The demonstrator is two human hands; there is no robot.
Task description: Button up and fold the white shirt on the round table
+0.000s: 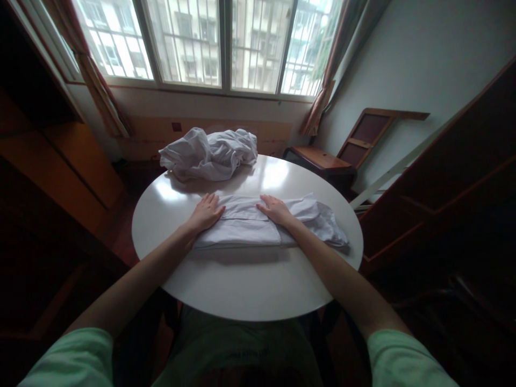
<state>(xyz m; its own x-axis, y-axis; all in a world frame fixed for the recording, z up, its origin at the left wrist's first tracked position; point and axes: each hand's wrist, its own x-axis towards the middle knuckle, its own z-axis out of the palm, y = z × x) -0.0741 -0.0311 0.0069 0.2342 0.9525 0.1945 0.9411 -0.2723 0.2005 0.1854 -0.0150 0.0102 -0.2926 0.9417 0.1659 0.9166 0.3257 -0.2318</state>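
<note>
A white garment (pixel 245 232), probably a shirt, lies folded into a long flat strip across the middle of the round white table (pixel 250 290). My left hand (pixel 207 212) rests flat on its left end, fingers stretched away from me. Also flat, my right hand (pixel 276 209) presses on the cloth right of the middle, fingers pointing to the far left. Past my right forearm, the garment's right end spreads out looser and wrinkled. Neither hand grips the cloth.
A crumpled heap of white cloth (pixel 212 153) sits at the table's far left edge. Beyond the table to the right stand a wooden stool or bench (pixel 322 157) and a leaning wooden frame (pixel 365 137). Barred windows (pixel 185 43) with tied curtains (pixel 94 86) fill the back wall.
</note>
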